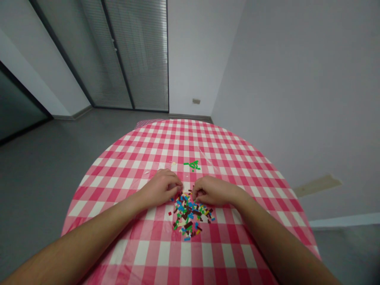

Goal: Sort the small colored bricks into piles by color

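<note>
red-and-white gingham tablecloth [130, 154] beneath a heap of tiny plastic bricks [188, 215]; left hand [160, 188] and right hand [212, 190] curl close but apart at its edge, any grip hidden; a careless brush could scatter bricks.

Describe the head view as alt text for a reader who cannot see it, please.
The left hand and right hand reach into the edge of a heap of tiny multicoloured plastic bricks on a round pink-and-white gingham tablecloth. A few green bricks lie apart beyond the hands.
</note>
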`<state>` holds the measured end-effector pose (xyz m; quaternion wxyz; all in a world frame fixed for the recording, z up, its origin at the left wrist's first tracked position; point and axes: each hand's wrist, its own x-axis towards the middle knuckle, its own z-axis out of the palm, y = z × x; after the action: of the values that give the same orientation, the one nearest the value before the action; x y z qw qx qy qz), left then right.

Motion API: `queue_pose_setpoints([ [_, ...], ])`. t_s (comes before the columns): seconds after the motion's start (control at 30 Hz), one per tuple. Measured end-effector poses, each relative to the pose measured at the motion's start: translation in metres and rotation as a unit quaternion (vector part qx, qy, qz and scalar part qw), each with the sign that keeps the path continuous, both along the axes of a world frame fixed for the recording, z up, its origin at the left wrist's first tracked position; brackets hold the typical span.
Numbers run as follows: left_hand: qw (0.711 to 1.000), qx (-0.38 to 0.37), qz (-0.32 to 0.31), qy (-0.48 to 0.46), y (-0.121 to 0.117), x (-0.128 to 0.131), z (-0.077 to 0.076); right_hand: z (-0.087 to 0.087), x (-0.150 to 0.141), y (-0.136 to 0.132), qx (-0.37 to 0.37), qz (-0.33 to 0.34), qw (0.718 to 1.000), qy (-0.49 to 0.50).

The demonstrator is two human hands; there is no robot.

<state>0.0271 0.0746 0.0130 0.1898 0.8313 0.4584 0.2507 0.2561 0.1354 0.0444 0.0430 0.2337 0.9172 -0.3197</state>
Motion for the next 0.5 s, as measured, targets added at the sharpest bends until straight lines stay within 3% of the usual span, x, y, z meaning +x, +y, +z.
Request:
queue_pose_setpoints([
  [0.07, 1.000, 0.002, -0.018, -0.002, 0.000, -0.001, -0.001, 0.000, 0.001, 0.006, 0.030, -0.047, 0.998, 0.043],
  [0.13, 0.999, 0.007, -0.050, 0.008, -0.001, 0.000, -0.001, -0.002, 0.004, 0.015, 0.084, -0.135, 0.984, 0.076],
  [0.27, 0.993, 0.026, -0.092, 0.063, -0.007, 0.007, 0.001, -0.014, 0.012, 0.034, 0.152, -0.276, 0.947, 0.063],
  [0.37, 0.989, 0.036, -0.095, 0.111, -0.011, 0.012, 0.004, -0.025, 0.014, 0.041, 0.147, -0.306, 0.939, 0.050],
  [0.5, 0.985, 0.039, -0.095, 0.136, -0.012, 0.013, 0.006, -0.029, 0.012, 0.039, 0.141, -0.273, 0.949, 0.074],
])
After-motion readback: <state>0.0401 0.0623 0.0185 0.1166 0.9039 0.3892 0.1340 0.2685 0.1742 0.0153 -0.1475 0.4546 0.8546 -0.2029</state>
